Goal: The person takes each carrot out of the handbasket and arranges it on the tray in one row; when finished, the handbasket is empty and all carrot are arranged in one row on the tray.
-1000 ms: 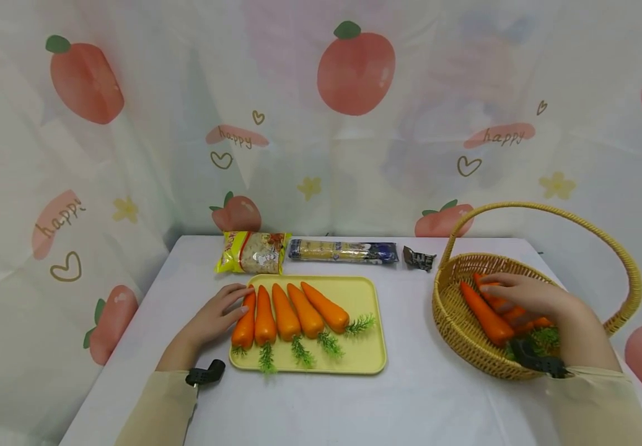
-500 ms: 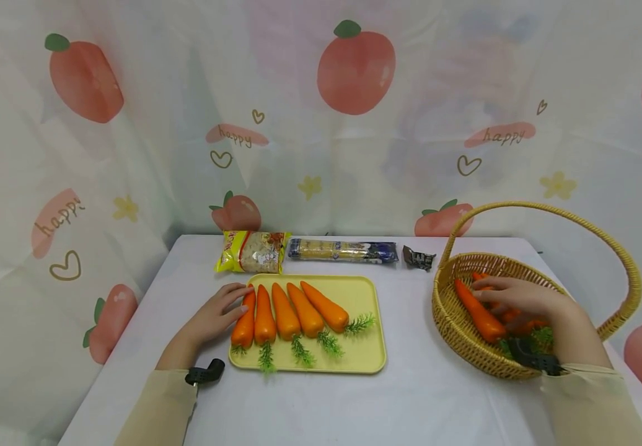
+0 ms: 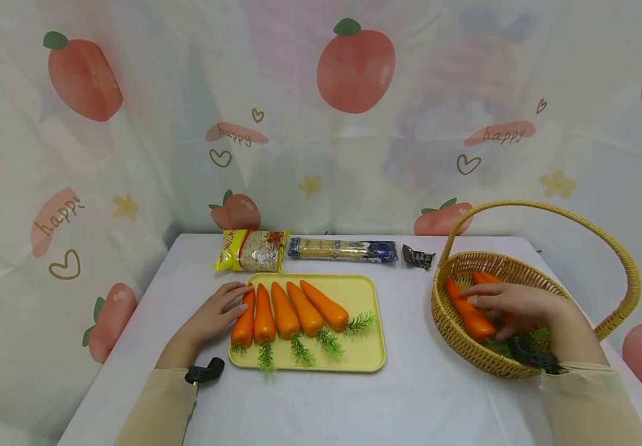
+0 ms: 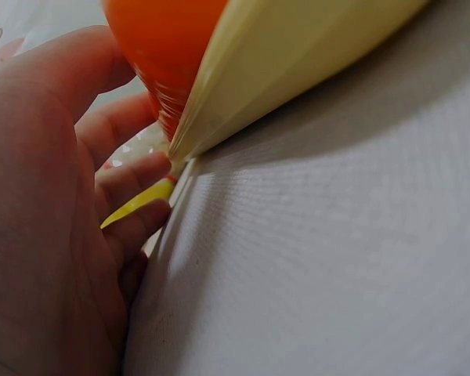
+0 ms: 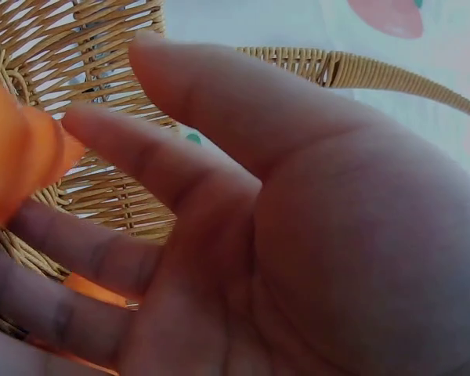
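Note:
My left hand [image 3: 215, 313] lies by the left edge of the yellow tray [image 3: 357, 356], fingertips right at the leftmost carrot [image 3: 245, 325]. Several carrots with green tops lie side by side on that tray. Close up in the left wrist view, relaxed fingers rest along the tray's side near the orange carrot [image 4: 168, 47]. On the right, my right hand [image 3: 522, 305] reaches into a wicker basket [image 3: 457, 347], over more carrots. One carrot [image 3: 468, 314] leans along the basket's left wall, by the fingertips. Extended fingers touch a carrot [image 5: 8, 149] in the right wrist view, thumb apart.
Behind the tray lie a yellow snack bag [image 3: 254, 251], a long blue-ended noodle packet [image 3: 343, 249] and a small black packet [image 3: 418, 257]. The basket's tall handle [image 3: 628, 272] arches over its opening. A printed cloth [image 3: 299, 155] hangs behind the white table.
Inside the basket, the right hand has shifted slightly left, and the leftmost carrot there has slid left toward the wall. The left hand and the carrots on the tray stay put.

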Available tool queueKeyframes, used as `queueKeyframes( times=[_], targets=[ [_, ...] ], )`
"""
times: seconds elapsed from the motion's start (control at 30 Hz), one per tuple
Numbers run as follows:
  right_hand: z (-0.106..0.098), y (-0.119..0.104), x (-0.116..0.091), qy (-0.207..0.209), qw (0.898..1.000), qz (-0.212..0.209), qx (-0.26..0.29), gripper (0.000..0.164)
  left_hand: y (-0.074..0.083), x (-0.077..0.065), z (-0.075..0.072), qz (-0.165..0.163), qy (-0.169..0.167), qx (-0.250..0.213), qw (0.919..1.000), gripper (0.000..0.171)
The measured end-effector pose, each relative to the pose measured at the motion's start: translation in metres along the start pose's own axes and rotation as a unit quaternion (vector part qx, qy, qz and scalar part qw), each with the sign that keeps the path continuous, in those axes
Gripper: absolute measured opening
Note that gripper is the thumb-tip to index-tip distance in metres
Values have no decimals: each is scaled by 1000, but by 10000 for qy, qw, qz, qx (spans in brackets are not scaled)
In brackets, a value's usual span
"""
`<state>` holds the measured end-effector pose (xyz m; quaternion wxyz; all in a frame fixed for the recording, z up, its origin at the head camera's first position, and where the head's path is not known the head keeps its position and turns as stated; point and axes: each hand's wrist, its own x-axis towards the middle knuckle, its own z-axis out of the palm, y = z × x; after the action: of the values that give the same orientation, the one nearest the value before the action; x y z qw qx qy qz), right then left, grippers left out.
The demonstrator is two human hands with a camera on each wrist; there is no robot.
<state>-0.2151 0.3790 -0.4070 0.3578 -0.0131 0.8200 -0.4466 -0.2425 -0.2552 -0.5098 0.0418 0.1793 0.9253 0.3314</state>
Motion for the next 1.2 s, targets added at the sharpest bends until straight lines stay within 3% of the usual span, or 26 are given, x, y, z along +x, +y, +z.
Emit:
queueKeyframes(
  times=[0.7,0.87,1.2],
  targets=[
    [3,0,6,-1235,9913,-461,27,46,1,-1,-2,9,-39,23,10000,51],
    [1,1,8,-1239,9902,-626,118,43,1,-1,-1,-37,-62,10,10000,52],
    [-2,2,10,-1210,9885,-882,-192,35,1,0,-1,-36,-59,-59,10000,51]
  ],
)
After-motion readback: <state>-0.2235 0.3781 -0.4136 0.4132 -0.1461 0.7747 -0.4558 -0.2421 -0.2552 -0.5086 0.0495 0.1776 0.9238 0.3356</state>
